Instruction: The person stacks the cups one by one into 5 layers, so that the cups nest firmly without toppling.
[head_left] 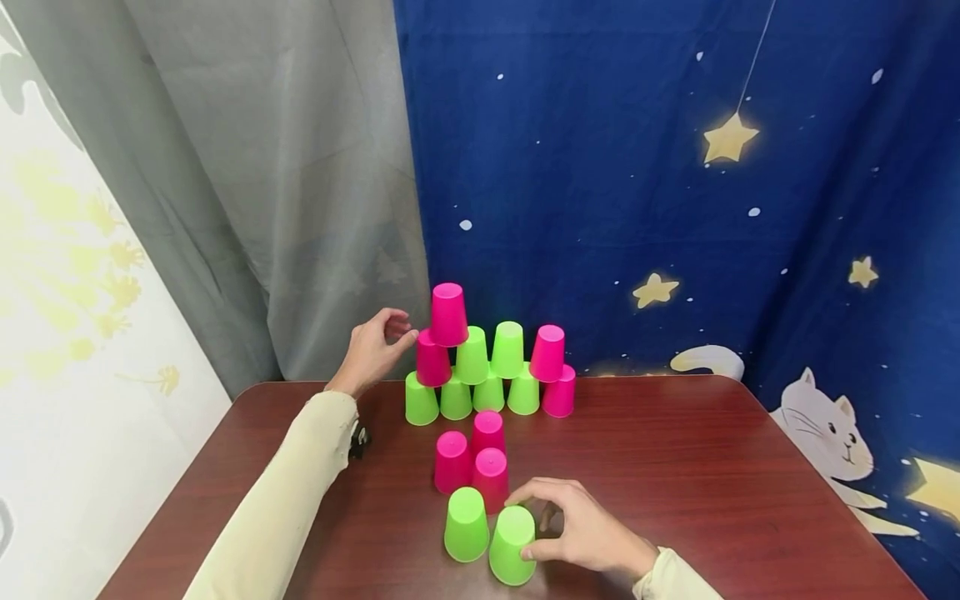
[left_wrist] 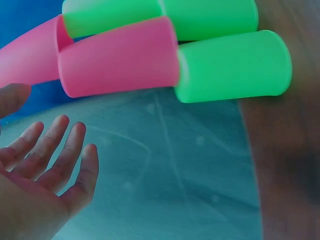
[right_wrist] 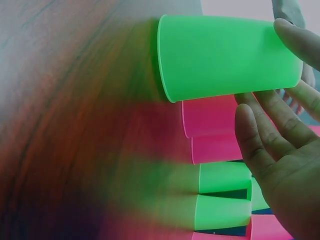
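My right hand (head_left: 573,525) pinches the upper part of an upside-down green cup (head_left: 512,554) between thumb and fingers at the front of the table. In the right wrist view, the thumb (right_wrist: 299,42) lies against this cup near its base. Another green cup (head_left: 466,527) stands just left of it. My left hand (head_left: 377,348) holds nothing, its fingers loosely bent, at the left side of the stacked cups. Closest to it are a pink cup (head_left: 432,360) in the second row and the single pink cup (head_left: 448,315) on top. All are upside down.
Under the second row, the bottom row has several green cups (head_left: 422,400) and one pink cup (head_left: 558,392) at its right end. Three pink cups (head_left: 452,464) stand clustered before the stack. The brown table (head_left: 660,475) meets grey and blue curtains (head_left: 600,208) behind.
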